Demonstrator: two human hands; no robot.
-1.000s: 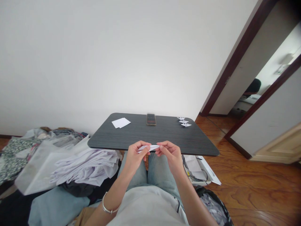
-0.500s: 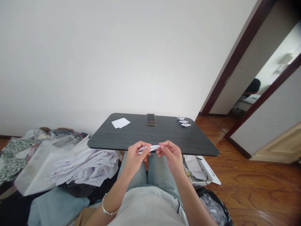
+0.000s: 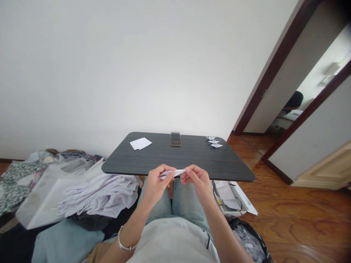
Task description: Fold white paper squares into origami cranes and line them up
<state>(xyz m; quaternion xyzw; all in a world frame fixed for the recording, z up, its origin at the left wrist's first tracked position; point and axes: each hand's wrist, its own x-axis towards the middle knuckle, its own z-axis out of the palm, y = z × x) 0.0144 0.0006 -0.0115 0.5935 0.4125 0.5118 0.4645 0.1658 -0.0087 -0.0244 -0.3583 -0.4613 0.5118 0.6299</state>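
Observation:
A narrow piece of folded white paper (image 3: 178,172) is stretched between my hands, just over the near edge of the dark table (image 3: 153,157). My left hand (image 3: 161,179) is closed on its left part, thumb on top. At the right tip of the paper, the thumb and fingers of my right hand (image 3: 196,178) pinch it. Several folded paper cranes (image 3: 216,145) stand in a row at the table's far right. White paper sheets (image 3: 140,143) lie overlapping at the far left.
A dark, flat rectangular object, perhaps a phone (image 3: 176,139), lies at the table's back middle. Folded pale clothes (image 3: 104,195) are piled on the left. A box with papers and cables (image 3: 229,199) and a black bag (image 3: 249,239) stand on the right. A white wall (image 3: 164,65) rises behind.
My right hand has shifted very slightly left along the paper's tip. Both hands still hold the folded paper in nearly the same place.

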